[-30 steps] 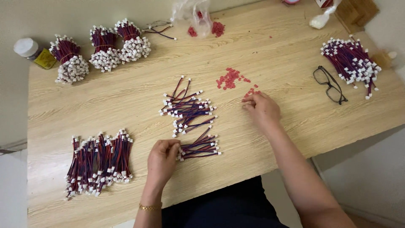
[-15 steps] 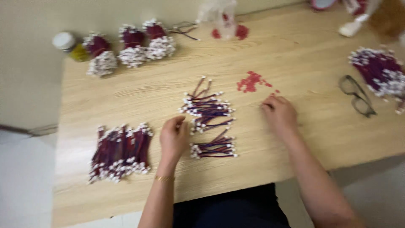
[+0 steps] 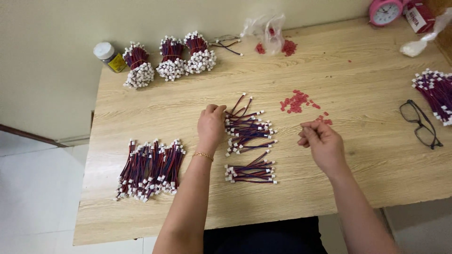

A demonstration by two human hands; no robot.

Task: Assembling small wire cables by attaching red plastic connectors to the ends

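Since a second ago, the left hand has gone up from the small bundle of wires near the table's front edge to the loose pile of red-and-blue wires at the middle, fingers curled onto its left end; whether they pinch a wire cannot be made out. Right hand has lifted off the wooden table, fingertips pressed together just below the scattered red bits; anything between them is too small to tell.

At the far edge stand three tied bunches with white plugs, a small jar with a white lid and yellow label to their left, and a crumpled clear bag with red bits inside. A pink alarm clock and a red package are cut off by the top edge. Black glasses lie at right beside another wire bunch, itself cut off. A flat row of wires lies at left.
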